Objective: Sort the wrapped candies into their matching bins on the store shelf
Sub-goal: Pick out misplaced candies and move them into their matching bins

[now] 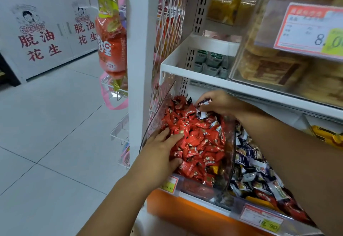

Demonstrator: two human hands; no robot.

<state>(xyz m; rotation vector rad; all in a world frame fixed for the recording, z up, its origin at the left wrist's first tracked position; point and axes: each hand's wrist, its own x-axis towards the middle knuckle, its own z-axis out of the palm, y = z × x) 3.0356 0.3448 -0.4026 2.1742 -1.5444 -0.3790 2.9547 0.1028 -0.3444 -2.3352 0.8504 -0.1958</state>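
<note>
A clear bin (232, 154) on the lower shelf is heaped with red wrapped candies (196, 139). My left hand (161, 150) lies flat on the pile's near left side, fingers spread among the wrappers. At the back of the bin my right hand (217, 102) pinches a dark blue and white wrapped candy (204, 102) above the heap. Another dark blue candy (203, 114) lies on the red ones just below it. To the right, a neighbouring bin holds dark blue and white candies (252, 167).
A white shelf board (213, 81) hangs close above the bins. On it stands a clear box of pastries (274, 68) with a price card (308, 29). Price tags (261, 217) line the orange shelf front. Hanging snack bags (111, 50) and tiled floor lie left.
</note>
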